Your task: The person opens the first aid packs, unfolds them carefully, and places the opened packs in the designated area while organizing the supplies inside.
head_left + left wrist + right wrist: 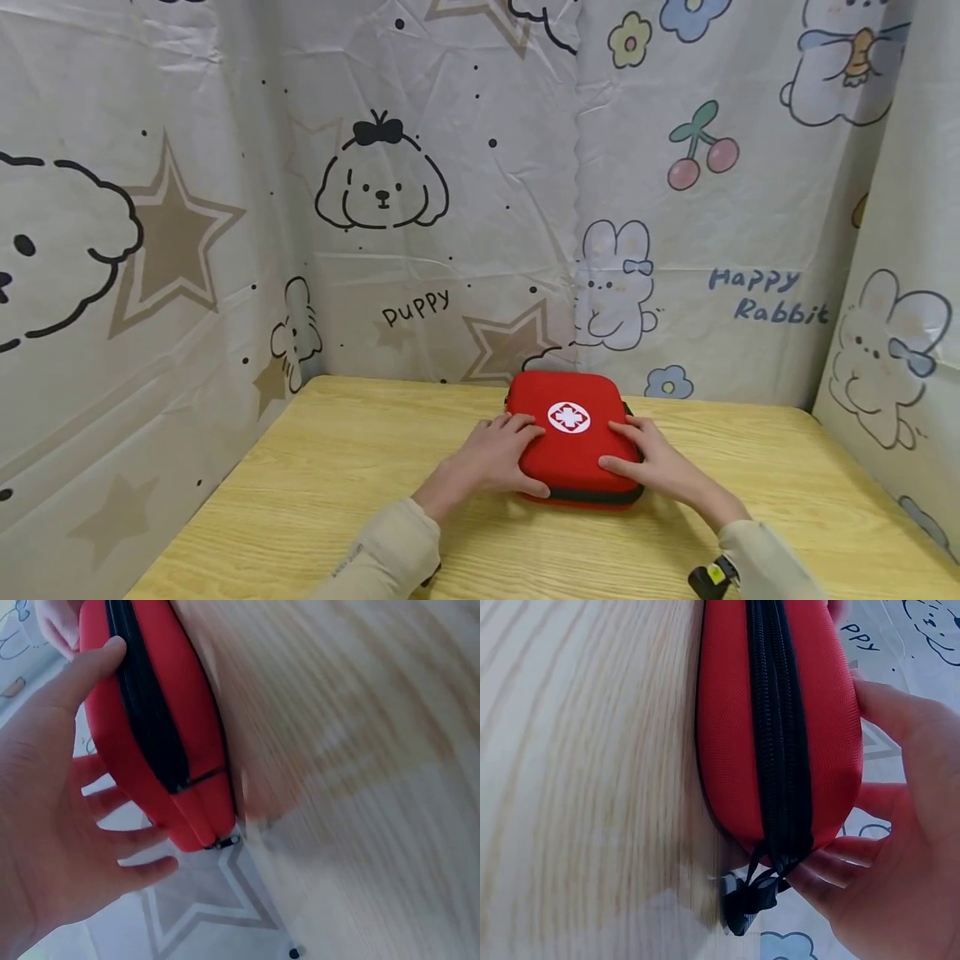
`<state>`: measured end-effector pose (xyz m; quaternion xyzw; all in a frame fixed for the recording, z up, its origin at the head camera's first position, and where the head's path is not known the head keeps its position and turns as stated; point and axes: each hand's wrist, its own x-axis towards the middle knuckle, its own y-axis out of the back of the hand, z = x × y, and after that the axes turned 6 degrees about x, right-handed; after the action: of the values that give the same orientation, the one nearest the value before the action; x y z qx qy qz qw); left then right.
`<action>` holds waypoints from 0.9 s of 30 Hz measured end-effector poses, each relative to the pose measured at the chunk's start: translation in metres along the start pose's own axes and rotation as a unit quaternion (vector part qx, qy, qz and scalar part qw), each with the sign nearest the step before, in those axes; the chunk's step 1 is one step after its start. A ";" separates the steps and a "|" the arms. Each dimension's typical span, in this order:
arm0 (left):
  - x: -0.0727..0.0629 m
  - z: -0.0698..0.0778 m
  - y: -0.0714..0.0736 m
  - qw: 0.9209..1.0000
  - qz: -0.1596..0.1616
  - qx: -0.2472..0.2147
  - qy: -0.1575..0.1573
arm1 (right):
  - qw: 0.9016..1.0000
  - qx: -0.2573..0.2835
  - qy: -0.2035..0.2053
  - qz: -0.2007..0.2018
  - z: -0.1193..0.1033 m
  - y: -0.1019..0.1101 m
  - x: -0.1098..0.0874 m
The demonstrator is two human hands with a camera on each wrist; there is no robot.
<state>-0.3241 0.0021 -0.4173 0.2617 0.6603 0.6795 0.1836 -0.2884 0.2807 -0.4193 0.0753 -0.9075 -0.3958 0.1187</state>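
A red zippered first-aid case [573,462] lies flat on the wooden table, with a white round emblem [568,417] on its lid. My left hand [498,454] rests on its left side, fingers spread over the lid's edge. In the left wrist view that hand's thumb [112,656] touches the black zipper band [146,705] along the front. At the right side, my right hand [656,462] rests with thumb and forefinger on the lid. Black zipper pulls [751,896] hang by the right hand's lower fingers in the right wrist view.
The light wooden table [360,433] extends around the case. A printed curtain [480,208] with puppies, rabbits and stars stands behind and along both sides. Below the right sleeve [765,558] shows a black wrist device [711,577] with a yellow patch.
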 end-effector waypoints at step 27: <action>0.011 0.010 -0.008 0.997 0.055 0.046 0.029 | 0.995 -0.031 0.061 0.067 -0.007 0.006 -0.008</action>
<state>-0.3278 0.0174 -0.4246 0.2861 0.6803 0.6650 0.1145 -0.2790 0.2819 -0.4119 0.0344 -0.8890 -0.4091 0.2027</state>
